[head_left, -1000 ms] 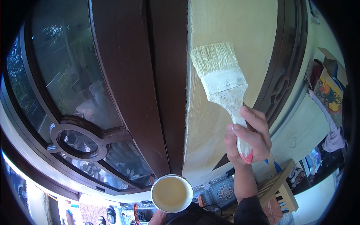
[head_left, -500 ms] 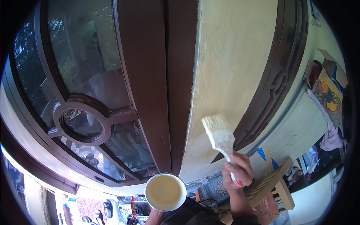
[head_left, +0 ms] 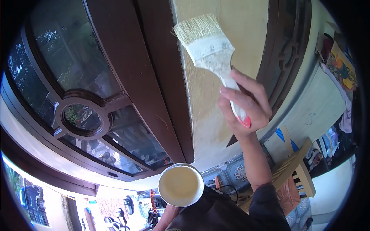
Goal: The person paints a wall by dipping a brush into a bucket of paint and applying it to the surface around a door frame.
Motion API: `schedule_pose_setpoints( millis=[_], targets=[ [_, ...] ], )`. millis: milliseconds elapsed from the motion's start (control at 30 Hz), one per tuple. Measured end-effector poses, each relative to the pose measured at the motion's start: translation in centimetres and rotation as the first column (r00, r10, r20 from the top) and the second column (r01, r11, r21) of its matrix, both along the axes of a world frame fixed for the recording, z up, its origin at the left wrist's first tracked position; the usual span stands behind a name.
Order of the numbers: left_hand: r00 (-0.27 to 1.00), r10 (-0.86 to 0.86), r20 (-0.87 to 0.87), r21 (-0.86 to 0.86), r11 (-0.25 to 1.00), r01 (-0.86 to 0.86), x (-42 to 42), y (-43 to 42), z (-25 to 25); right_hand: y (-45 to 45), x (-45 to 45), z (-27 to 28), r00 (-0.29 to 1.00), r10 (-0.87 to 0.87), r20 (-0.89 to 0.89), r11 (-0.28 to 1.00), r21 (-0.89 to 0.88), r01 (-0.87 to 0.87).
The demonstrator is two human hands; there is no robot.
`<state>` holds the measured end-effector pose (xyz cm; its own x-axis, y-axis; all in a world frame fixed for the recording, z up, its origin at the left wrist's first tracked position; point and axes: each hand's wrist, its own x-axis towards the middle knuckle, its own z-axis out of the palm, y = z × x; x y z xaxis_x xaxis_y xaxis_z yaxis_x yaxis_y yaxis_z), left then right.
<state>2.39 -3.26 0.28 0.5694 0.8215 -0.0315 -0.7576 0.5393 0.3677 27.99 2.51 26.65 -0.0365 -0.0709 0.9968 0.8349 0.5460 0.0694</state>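
Observation:
My right hand (head_left: 246, 102) is closed round the white handle of a wide paintbrush (head_left: 212, 52), whose handle end is red. The brush is raised and tilted to the left, its pale bristles over the border between the cream wall strip (head_left: 219, 111) and the dark brown door frame (head_left: 154, 77). At the bottom centre, my left hand (head_left: 171, 211) holds a round container of cream paint (head_left: 181, 185) from below; most of its fingers are hidden under the container.
Glass panes with a round brown ornament (head_left: 83, 117) stand on the left. A second brown frame (head_left: 285, 57) is on the right. Farther right are a printed cardboard box (head_left: 341, 67), a cloth (head_left: 345, 115) and a wooden chair (head_left: 304, 181). Patterned tiles (head_left: 239, 173) show below.
Since half a second ago, my right hand and the brush have risen from low on the cream strip up and left to its edge. The view has also turned slightly.

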Motion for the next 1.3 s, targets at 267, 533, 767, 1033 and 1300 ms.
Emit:
schedule_pose_setpoints(
  millis=[267, 533, 767, 1033, 1300],
  targets=[
    [0.997, 0.04, -0.073, 0.009, 0.999, -0.04, -0.6, 0.2, -0.7, -3.3, -0.7, -14.8, 0.989, 0.013, -0.15, 0.969, -0.24, -0.049],
    [0.998, 0.04, -0.045, -0.048, 0.998, -0.042, 0.0, 0.6, -1.1, -5.8, -0.7, -12.7, 0.979, 0.088, -0.186, 0.989, -0.102, -0.109],
    [1.0, -0.016, -0.01, 0.059, 0.998, 0.017, 1.6, -0.1, 3.3, -2.1, -0.8, -5.8, 0.989, 0.102, -0.108, 0.995, -0.006, -0.103],
    [0.971, -0.056, -0.23, 0.023, 0.998, 0.064, -0.6, 1.1, -2.3, -3.4, -2.0, -19.5, 0.958, 0.097, -0.271, 0.954, -0.248, -0.166],
    [0.99, -0.059, 0.132, -0.362, 0.926, 0.103, -0.1, 1.0, -3.2, -7.0, -2.3, -20.1, 0.935, 0.096, -0.341, 0.938, -0.285, -0.2]
  ],
)
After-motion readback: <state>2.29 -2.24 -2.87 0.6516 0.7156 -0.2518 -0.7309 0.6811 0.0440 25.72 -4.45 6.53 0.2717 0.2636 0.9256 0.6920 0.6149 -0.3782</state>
